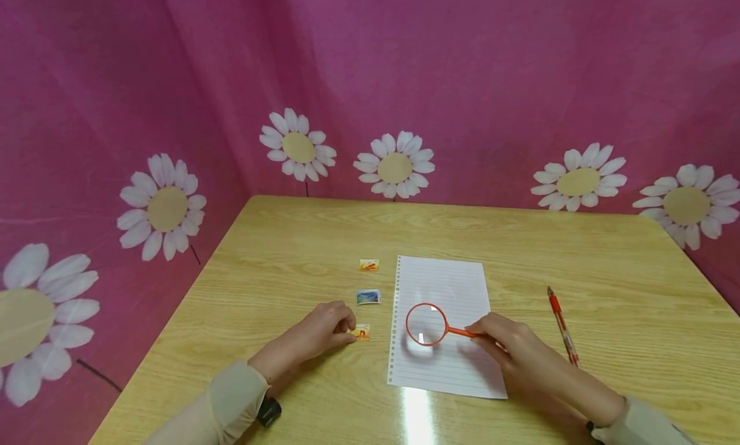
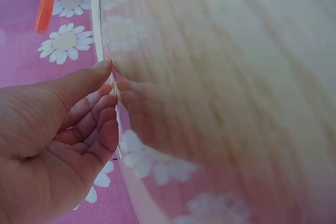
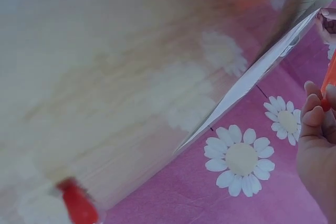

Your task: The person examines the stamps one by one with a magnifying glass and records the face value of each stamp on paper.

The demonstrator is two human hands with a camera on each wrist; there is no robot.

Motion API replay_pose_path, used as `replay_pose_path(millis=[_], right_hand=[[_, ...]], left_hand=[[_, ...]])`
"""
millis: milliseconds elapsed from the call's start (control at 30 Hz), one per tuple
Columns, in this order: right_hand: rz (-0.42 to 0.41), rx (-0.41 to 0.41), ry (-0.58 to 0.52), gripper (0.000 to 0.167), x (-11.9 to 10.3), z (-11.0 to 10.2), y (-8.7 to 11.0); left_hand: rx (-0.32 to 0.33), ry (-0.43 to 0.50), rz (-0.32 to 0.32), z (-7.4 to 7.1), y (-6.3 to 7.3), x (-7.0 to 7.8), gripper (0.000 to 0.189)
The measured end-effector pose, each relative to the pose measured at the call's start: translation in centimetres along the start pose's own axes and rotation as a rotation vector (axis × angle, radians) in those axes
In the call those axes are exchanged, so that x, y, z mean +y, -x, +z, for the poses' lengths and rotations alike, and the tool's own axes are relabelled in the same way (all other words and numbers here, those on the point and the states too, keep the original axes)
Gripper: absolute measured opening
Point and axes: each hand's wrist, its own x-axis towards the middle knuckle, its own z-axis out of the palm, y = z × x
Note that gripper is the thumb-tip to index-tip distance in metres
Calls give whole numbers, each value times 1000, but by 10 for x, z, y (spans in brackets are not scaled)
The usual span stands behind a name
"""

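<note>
My left hand point(image 1: 324, 329) is at the left edge of a small yellow and orange stamp point(image 1: 362, 332), which its thumb and forefinger pinch. The fingers partly cover that stamp. Above it on the table lie a blue-green stamp point(image 1: 368, 296) with a white border and another yellow and red stamp point(image 1: 369, 265). With its fingertips my right hand point(image 1: 514, 345) grips the handle of a red magnifying glass point(image 1: 459, 332), whose round lens is over the lined paper point(image 1: 451, 374). The orange handle point(image 2: 47, 3) also shows in the left wrist view.
Right of the paper a red pen point(image 1: 559, 316) lies on the wooden table point(image 1: 277, 252), its tip pointing away. The pen's red end point(image 3: 79, 203) shows blurred in the right wrist view. A pink curtain point(image 1: 462, 79) with white daisies hangs behind and left of the table.
</note>
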Motion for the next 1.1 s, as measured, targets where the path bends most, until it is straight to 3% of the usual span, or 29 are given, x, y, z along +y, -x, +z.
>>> replay_pose_path(millis=[233,333,433,600,867,1100], right_hand=[[-63,10,-2,33,-1,6,-6],[-83,16,-1,26,-1,9,-8],[-112,21,-8,6,-1,11,-10],[-150,27,-17,21,-2,14,-15],[-149,7,-50,8,-6,19,-21],[-188,27,-60,22,-7,25,-28]], left_hand=[[-5,4,-5,0,0,-1,15],[-8,6,-9,-1,0,0,15],[-5,1,-5,-1,0,0,14],[8,-18,18,-1,1,1,15],[11,-15,33,-2,2,1,15],[4,-12,22,-3,1,2,15]])
